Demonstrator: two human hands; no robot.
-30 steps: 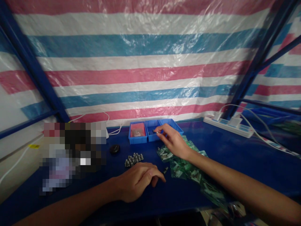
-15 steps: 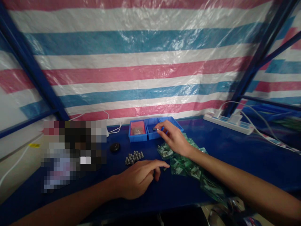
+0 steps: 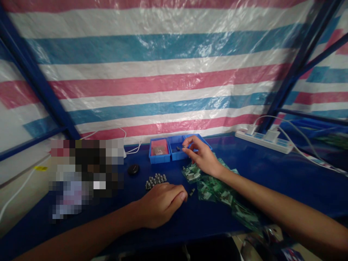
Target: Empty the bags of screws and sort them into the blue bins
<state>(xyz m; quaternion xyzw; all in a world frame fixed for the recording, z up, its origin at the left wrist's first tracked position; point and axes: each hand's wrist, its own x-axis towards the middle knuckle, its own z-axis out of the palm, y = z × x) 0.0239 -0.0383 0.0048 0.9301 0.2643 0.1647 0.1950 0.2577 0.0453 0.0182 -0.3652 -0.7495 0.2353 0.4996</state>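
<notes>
My right hand is raised over the blue bin, thumb and forefinger pinching a small metal fitting. A few small dark parts lie inside that bin. My left hand rests on the blue table in a closed fist, knuckles up. Its curled fingers hide whatever they may hold. Just right of it lies a single small metal piece. Behind the fist stand several small silver fittings in a tight group. Green-tinted plastic bags of metal parts spread beneath and beside my right forearm.
A second blue bin with a pink lining holds a clear bag of small parts. A round black object sits left of the bins. At the back right lies a white power strip with cables. Striped plastic sheeting hangs behind.
My left forefinger, stretched out before, has curled into the fist, exposing the single metal piece. My right hand has shifted slightly right and up, still pinching a small fitting.
</notes>
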